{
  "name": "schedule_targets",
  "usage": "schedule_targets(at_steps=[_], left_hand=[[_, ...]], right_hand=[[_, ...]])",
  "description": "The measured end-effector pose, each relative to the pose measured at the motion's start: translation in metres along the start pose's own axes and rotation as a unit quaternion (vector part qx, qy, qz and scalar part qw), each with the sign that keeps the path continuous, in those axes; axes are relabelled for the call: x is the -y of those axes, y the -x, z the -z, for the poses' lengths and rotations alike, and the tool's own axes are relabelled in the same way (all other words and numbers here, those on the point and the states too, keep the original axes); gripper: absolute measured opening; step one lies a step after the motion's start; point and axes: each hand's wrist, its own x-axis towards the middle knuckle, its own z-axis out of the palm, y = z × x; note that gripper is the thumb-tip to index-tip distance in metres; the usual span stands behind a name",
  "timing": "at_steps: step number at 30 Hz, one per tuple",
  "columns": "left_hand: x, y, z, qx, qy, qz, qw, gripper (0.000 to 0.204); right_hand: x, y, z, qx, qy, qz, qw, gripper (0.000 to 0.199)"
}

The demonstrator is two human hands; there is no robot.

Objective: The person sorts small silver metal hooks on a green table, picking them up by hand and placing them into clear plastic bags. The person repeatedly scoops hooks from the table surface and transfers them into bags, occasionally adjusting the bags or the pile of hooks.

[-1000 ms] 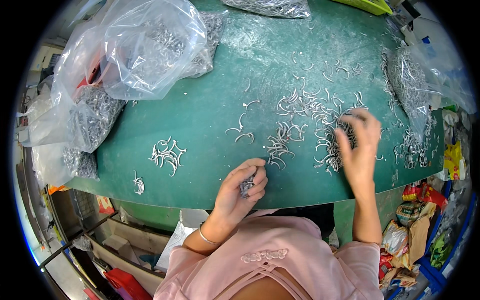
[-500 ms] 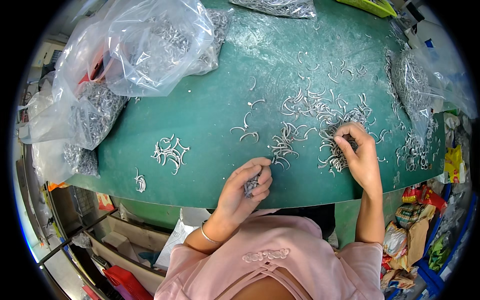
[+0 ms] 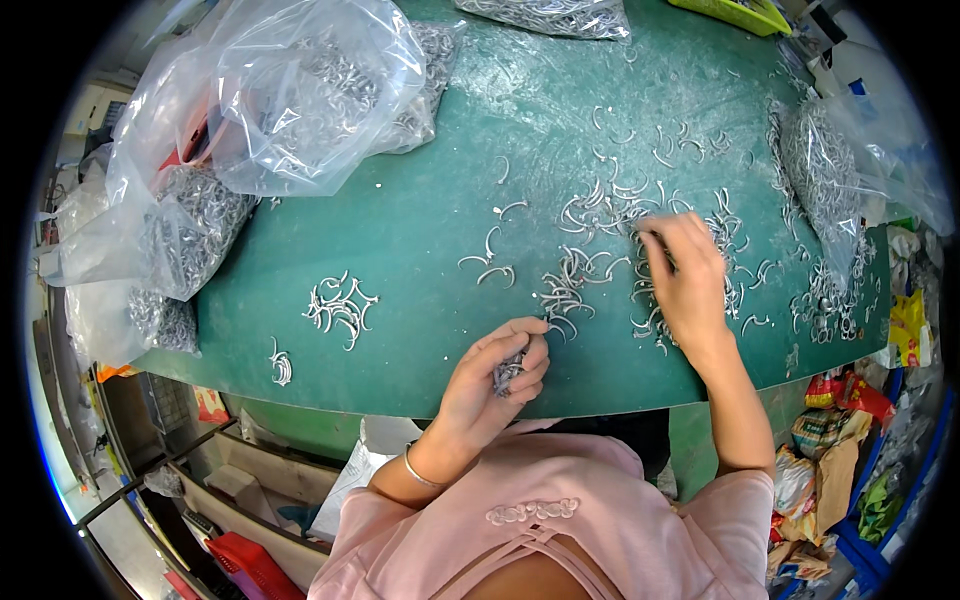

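Note:
Curled round several small curved metal pieces [image 3: 508, 374], my left hand [image 3: 478, 388] hovers by the table's near edge. Its thumb and forefinger come together near the end of a loose piece. My right hand [image 3: 690, 285] reaches over the large scatter of curved silver-grey metal pieces [image 3: 600, 212], thumb and fingertips drawn together at its middle. Whether a piece is between those fingertips is too small to tell. Between the two hands lies a smaller heap of the same pieces [image 3: 568, 283]. Farther left are a loose cluster [image 3: 340, 305] and a little nested stack [image 3: 281, 365].
Clear plastic bags of metal pieces [image 3: 330, 110] crowd the table's left side. Another filled bag [image 3: 820, 165] leans at the right, with pieces spilled beside it. A bag [image 3: 560, 15] and a yellow-green tray [image 3: 740, 12] sit at the far edge of the green table [image 3: 420, 250].
My right hand has moved left and slightly away from me across the scatter, uncovering pieces at its right. My left hand has hardly moved and keeps its handful.

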Motion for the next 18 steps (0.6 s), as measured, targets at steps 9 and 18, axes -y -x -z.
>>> schedule_targets(at_steps=[9, 18], left_hand=[[-0.003, 0.002, 0.001, -0.008, -0.002, -0.009, 1.0, 0.02], [-0.003, 0.003, 0.002, 0.007, 0.007, -0.01, 1.0, 0.02]], right_hand=[[-0.004, -0.004, -0.006, 0.039, 0.053, 0.015, 0.998, 0.01], [-0.022, -0.002, 0.03, 0.082, -0.56, -0.412, 0.714, 0.014]])
